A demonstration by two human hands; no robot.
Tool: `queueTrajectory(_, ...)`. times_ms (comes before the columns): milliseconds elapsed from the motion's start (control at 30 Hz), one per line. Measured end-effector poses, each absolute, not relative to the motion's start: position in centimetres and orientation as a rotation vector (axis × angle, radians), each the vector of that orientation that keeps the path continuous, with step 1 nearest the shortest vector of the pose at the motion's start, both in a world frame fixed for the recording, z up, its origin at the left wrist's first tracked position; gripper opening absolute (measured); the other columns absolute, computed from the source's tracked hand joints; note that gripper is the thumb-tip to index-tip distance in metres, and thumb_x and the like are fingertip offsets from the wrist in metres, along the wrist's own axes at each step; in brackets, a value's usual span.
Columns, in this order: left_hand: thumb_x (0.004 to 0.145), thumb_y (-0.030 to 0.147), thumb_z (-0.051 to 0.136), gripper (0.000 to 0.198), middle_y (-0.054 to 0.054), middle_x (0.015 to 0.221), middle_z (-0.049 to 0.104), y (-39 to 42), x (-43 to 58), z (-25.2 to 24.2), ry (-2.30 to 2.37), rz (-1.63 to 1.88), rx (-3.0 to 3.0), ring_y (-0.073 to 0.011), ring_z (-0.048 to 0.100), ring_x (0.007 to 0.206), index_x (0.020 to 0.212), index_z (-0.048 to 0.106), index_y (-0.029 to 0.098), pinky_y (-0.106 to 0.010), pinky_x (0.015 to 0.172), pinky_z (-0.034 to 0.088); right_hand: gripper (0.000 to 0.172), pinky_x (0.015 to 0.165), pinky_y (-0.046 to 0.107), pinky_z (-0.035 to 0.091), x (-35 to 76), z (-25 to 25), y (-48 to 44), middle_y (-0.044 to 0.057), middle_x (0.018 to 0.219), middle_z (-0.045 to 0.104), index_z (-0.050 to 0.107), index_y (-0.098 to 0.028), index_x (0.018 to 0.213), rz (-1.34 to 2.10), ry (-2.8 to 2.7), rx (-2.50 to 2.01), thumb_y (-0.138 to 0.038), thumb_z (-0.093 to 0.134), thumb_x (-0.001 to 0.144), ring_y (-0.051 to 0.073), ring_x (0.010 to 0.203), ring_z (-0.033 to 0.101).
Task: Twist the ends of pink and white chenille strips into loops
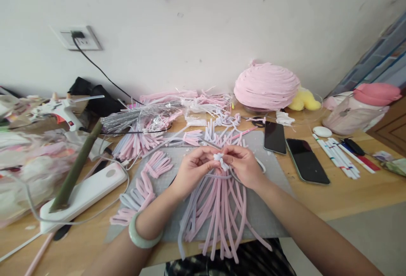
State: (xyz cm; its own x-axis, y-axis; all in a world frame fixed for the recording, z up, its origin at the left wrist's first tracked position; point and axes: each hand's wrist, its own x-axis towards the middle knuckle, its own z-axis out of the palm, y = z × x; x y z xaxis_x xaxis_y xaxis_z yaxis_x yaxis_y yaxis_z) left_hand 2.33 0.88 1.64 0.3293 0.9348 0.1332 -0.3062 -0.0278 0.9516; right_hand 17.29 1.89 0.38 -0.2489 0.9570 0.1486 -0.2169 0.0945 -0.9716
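Above a grey mat (269, 200), my left hand (197, 166) and my right hand (243, 165) meet at the fingertips. Both pinch a small, pale lavender knot of fuzzy pipe cleaner (219, 158). Beneath my fingers, long pink and lavender pipe cleaners (223, 217) fan out towards me, their front ends hanging over the table edge. A thin grey strand runs by my right hand; what it belongs to is hidden. Left of my left wrist lie folded bundles of pink and pale blue pipe cleaners (136, 198).
A hot glue gun (65, 111), a white power strip (85, 193) and a green rod (79, 162) occupy the left. Behind are silver pipe cleaners (139, 117) and a big pink fuzzy dome (266, 86). Two phones (307, 159) and several white markers (339, 157) lie right.
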Motion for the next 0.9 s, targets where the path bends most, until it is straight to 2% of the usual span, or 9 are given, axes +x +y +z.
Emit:
queueTrajectory(167,0.069,0.022,0.067,0.019,0.002,0.064,0.062,0.4,3.0,1.4,0.754,1.207,1.207,-0.0101,0.061,0.056,0.082,0.055,0.015,-0.023,0.061,0.049,0.011,0.063,0.024,0.043,17.1,0.2,1.1,0.000,0.067,0.058,0.060,-0.019,0.068,0.839,-1.498,-0.909,-0.027,0.058,0.076,0.013,0.066,0.053)
queueTrajectory(300,0.069,0.025,0.066,0.019,0.002,0.064,0.061,0.2,3.3,1.0,0.825,1.257,1.191,-0.0109,0.061,0.057,0.078,0.053,0.015,-0.024,0.061,0.049,0.010,0.068,0.027,0.044,17.1,-0.2,0.6,0.002,0.073,0.062,0.061,-0.021,0.073,0.559,-1.602,-0.875,-0.020,0.053,0.079,0.014,0.072,0.057)
queueTrajectory(567,0.072,0.026,0.062,0.021,0.000,0.071,0.063,0.1,3.4,0.7,0.895,1.278,1.259,-0.0125,0.062,0.065,0.088,0.053,0.016,-0.026,0.068,0.049,0.007,0.068,0.026,0.049,18.2,0.5,1.6,0.004,0.079,0.065,0.063,-0.020,0.080,0.706,-1.697,-0.828,-0.023,0.060,0.075,0.015,0.075,0.061)
queueTrajectory(767,0.075,0.030,0.059,0.027,-0.004,0.077,0.067,0.1,3.5,0.6,0.935,1.243,1.269,-0.0156,0.064,0.073,0.097,0.055,0.015,-0.031,0.077,0.048,0.014,0.077,0.029,0.049,19.1,0.5,2.2,0.004,0.087,0.068,0.066,-0.022,0.088,0.461,-1.865,-0.836,-0.024,0.058,0.078,0.015,0.080,0.062)
queueTrajectory(900,0.073,0.032,0.061,0.027,-0.002,0.071,0.066,0.4,3.5,0.6,0.963,1.245,1.218,-0.0153,0.064,0.068,0.092,0.056,0.014,-0.030,0.072,0.050,0.018,0.078,0.029,0.050,18.9,0.3,2.1,0.004,0.089,0.068,0.065,-0.022,0.093,0.335,-1.956,-0.814,-0.020,0.053,0.080,0.015,0.083,0.063)
